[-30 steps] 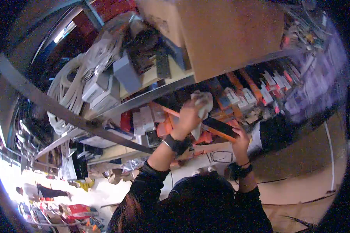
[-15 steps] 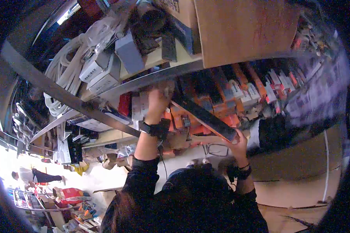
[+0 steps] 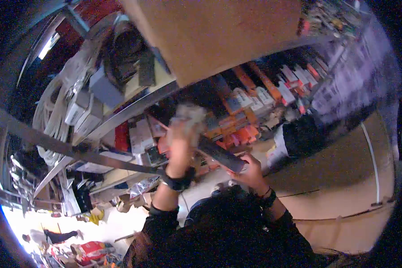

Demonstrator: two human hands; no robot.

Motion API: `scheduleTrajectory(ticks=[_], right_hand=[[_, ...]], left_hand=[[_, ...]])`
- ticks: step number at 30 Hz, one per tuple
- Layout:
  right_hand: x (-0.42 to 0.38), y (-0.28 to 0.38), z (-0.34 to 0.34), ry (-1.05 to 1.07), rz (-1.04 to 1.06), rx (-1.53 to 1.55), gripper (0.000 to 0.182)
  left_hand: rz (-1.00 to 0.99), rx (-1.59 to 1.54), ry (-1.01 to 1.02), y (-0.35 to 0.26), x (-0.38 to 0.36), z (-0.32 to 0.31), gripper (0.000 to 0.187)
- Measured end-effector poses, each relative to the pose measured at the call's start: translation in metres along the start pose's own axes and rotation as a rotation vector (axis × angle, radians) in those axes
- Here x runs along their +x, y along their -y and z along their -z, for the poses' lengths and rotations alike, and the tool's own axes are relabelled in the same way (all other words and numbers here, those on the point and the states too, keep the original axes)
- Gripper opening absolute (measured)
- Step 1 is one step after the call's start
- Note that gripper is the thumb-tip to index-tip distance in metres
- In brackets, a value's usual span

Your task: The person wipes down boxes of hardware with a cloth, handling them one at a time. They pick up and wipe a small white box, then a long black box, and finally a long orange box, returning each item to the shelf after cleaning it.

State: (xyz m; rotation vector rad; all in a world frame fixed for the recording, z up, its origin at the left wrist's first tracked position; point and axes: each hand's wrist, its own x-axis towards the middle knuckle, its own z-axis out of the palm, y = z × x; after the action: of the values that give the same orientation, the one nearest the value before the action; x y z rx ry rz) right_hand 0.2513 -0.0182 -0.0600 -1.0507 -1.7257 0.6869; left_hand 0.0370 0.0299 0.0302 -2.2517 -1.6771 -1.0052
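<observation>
A long, narrow dark box slants across the middle of the view, in front of the shelf. My right hand grips its lower, nearer end, thumb on top and fingers beneath. By the upper end is my left hand, smeared by motion. A pale, crumpled-looking thing shows at its fingers; blur hides what kind it is. Whether this hand touches the box cannot be made out.
Behind the hands, a shelf holds orange and white boxes. A large cardboard box stands above. Coiled pale hose hangs left, and a metal bar crosses there. A person is far off at lower left.
The view has turned and shifted. The dark box and my right hand now appear farther left and slightly lower. My left hand sits lower, and the pale thing at its fingers shows more.
</observation>
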Motion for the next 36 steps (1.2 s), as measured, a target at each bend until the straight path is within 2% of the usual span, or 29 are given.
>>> scheduleTrajectory(ticks=[2, 3, 4, 6, 8, 10, 11, 12, 14, 15, 16, 17, 18, 19, 20, 22, 23, 24, 26, 27, 28, 30, 32, 34, 36], right_hand=[[0.004, 0.005, 0.002, 0.041, -0.054, 0.122, 0.042], [0.004, 0.006, 0.008, 0.117, -0.100, 0.095, 0.047], [0.010, 0.019, 0.014, 0.091, -0.108, 0.083, 0.047], [0.026, 0.048, 0.028, 0.167, -0.135, 0.047, 0.059], [0.024, 0.024, 0.024, 0.193, -0.099, 0.141, 0.061], [0.035, 0.029, 0.027, 0.625, -0.555, 0.623, 0.047], [0.035, 0.035, 0.027, 0.622, -0.629, 0.818, 0.041], [0.030, 0.026, 0.016, 0.601, -0.620, 0.817, 0.041], [0.023, 0.005, -0.010, 0.402, -1.018, 1.643, 0.036], [0.021, 0.005, -0.013, 0.245, -1.088, 1.671, 0.036], [0.019, 0.003, -0.015, 0.242, -1.076, 1.673, 0.036], [0.018, -0.003, -0.019, 0.306, -0.986, 1.712, 0.036], [0.017, -0.004, -0.020, 0.372, -0.898, 1.750, 0.036], [0.018, -0.006, -0.017, 0.535, -0.733, 1.954, 0.035], [0.009, -0.018, -0.025, 0.543, -0.727, 1.959, 0.035], [-0.030, -0.073, -0.070, 0.247, -0.493, 1.301, 0.039], [-0.054, -0.113, -0.100, 0.087, -0.448, 1.048, 0.044], [-0.044, -0.092, -0.084, 0.095, -0.446, 1.050, 0.044], [-0.006, -0.005, -0.017, 0.137, -0.827, 1.864, 0.043], [-0.004, 0.006, -0.007, -0.081, -1.021, 1.702, 0.040], [-0.002, 0.014, 0.002, -0.067, -1.024, 1.691, 0.040], [0.004, 0.021, 0.024, -0.197, -0.468, 1.122, 0.035], [0.036, -0.010, 0.061, 0.292, -0.410, 1.441, 0.033], [0.063, 0.014, 0.085, -0.150, -0.674, 1.155, 0.037], [0.092, 0.004, 0.108, -0.004, -0.521, 1.131, 0.034]], left_hand=[[0.062, 0.134, -0.157, 0.051, -0.008, -0.001, 0.031], [0.226, -0.258, -0.280, 0.069, -0.013, 0.000, 0.032], [0.390, -0.653, -0.388, 0.084, -0.019, 0.004, 0.033], [0.562, -0.483, -0.356, 0.113, -0.042, 0.026, 0.036], [0.717, -0.883, -0.559, 0.033, -0.025, 0.072, 0.038], [0.882, -1.077, -0.570, 0.038, -0.049, 0.077, 0.039], [0.865, -1.086, -0.554, 0.055, -0.070, 0.073, 0.039], [0.896, -1.136, -0.483, 0.080, -0.093, 0.061, 0.039], [0.915, -1.191, -0.406, 0.088, -0.095, 0.055, 0.039], [0.812, -0.949, -0.286, 0.078, -0.091, 0.059, 0.039], [0.704, -0.705, -0.174, 0.060, -0.083, 0.069, 0.038], [0.914, -1.242, -0.388, 0.042, -0.070, 0.076, 0.037], [0.908, -1.237, -0.389, 0.039, -0.069, 0.077, 0.037], [0.876, -1.250, -0.378, 0.038, -0.069, 0.079, 0.037], [0.842, -1.264, -0.370, 0.038, -0.069, 0.081, 0.037], [0.822, -1.221, -0.366, 0.045, -0.073, 0.080, 0.037], [0.806, -1.183, -0.356, 0.050, -0.077, 0.078, 0.038], [0.805, -1.178, -0.364, 0.056, -0.082, 0.077, 0.038], [0.838, -1.322, -0.403, 0.066, -0.089, 0.072, 0.039], [0.838, -1.324, -0.420, 0.067, -0.089, 0.071, 0.039], [0.842, -1.270, -0.407, 0.067, -0.089, 0.071, 0.040], [0.857, -1.220, -0.404, 0.059, -0.087, 0.072, 0.041], [0.899, -1.280, -0.419, 0.044, -0.075, 0.079, 0.039], [0.867, -1.251, -0.398, 0.049, -0.078, 0.074, 0.037], [0.582, -0.755, -0.290, 0.050, -0.080, 0.069, 0.035]])
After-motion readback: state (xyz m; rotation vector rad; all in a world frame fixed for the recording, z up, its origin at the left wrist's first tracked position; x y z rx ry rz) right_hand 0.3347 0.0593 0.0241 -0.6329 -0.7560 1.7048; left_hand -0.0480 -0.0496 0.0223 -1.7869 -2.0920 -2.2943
